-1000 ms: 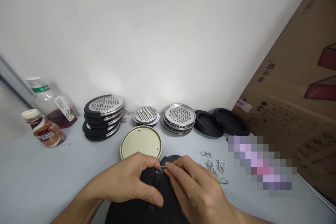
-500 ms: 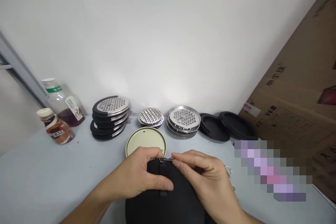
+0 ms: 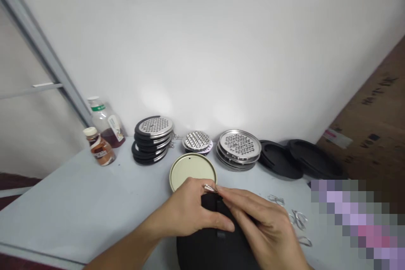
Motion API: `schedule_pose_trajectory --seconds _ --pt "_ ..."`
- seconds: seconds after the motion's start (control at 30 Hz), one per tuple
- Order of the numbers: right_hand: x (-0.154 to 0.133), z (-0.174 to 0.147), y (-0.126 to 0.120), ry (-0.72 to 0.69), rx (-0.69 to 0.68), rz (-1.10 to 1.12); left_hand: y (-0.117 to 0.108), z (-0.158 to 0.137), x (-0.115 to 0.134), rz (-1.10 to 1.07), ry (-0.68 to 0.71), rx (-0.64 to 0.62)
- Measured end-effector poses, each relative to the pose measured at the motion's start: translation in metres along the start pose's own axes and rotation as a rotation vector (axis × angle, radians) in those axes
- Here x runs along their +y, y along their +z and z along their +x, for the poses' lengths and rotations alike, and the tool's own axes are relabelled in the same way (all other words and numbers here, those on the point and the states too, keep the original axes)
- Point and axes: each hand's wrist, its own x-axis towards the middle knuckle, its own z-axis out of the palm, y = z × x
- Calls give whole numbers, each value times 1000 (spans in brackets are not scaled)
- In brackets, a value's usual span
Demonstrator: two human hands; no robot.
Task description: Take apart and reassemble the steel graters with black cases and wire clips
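A black rounded item [image 3: 215,249] with a strap loop [image 3: 220,213] near its top edge fills the lower middle of the view. My left hand [image 3: 193,209] grips its top edge, thumb laid on the near face and fingers behind. My right hand [image 3: 262,223] pinches at a small silver wire clip [image 3: 209,187] at the strap's top; fingertips partly cover the clip. Whether the clip passes through the loop cannot be made out. Just behind my hands lies a pale green round lid [image 3: 191,171]. To the right are several loose metal clips [image 3: 298,219].
Along the wall stand a stack of black-rimmed grater discs [image 3: 155,139], a small grater disc [image 3: 196,140], a stack of steel grater discs [image 3: 239,147] and black round covers [image 3: 280,160]. Two bottles [image 3: 100,149] [image 3: 109,124] are at left, a cardboard box [image 3: 370,122] at right.
The view has swung left, so everything sits further right in it. The clip has turned, and my right fingers have shifted around it. My left hand keeps its grip.
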Motion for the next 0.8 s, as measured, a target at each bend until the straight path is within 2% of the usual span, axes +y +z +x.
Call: schedule_pose_trajectory --seconds 0.13,0.33,0.43,0.53,0.6,0.67,0.73,0.8 --pt "-2 8 -12 32 38 -57 1 -1 3 25 -55 57" --pt "-3 18 -24 90 -89 -35 7 2 9 113 -144 109" --pt "3 28 -47 159 55 -84 -5 3 21 138 -218 79" --pt "18 36 -91 278 209 -146 -28 6 38 154 -221 132" --pt "33 31 -119 381 199 -222 -41 13 48 170 -127 245" --pt "52 15 -137 492 96 -285 -44 23 55 244 31 351" --pt "72 -6 -140 589 -64 -317 -33 39 55 355 204 394" --pt "87 -24 -134 604 -182 -364 -12 61 48 421 361 335"
